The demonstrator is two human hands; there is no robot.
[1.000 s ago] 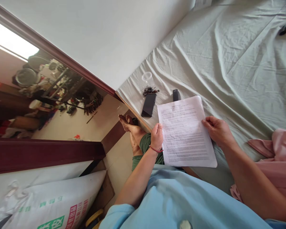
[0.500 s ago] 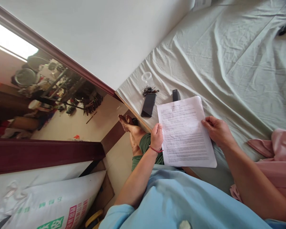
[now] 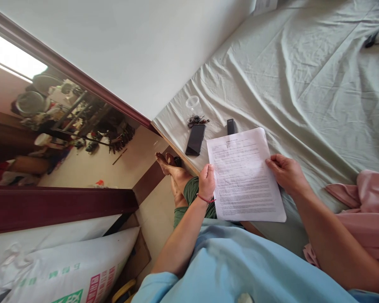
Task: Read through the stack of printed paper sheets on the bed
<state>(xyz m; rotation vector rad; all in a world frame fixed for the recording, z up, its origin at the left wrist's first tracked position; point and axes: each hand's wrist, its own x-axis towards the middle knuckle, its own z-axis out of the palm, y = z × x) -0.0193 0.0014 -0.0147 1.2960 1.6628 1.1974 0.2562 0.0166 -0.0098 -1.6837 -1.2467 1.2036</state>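
- Over the pale green bedsheet [image 3: 303, 84], we've got one white printed paper sheet [image 3: 244, 176], text too tiny to read.
- Our left hand [image 3: 206, 182] pinches its left edge, our right hand [image 3: 286, 173] grips the right edge.
- Nearby: one black phone [image 3: 196, 139], one clear plastic cup [image 3: 193, 103], one key bunch [image 3: 196, 121].

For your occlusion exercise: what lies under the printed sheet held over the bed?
Under the printed sheet: green bedsheet; a small black device pokes out at its top edge. Anything else beneath is covered.

Light blue short-sleeved shirt [image 3: 233, 265], green trousers [image 3: 192, 193], red wrist string [image 3: 205, 198], bare feet [image 3: 170, 168].
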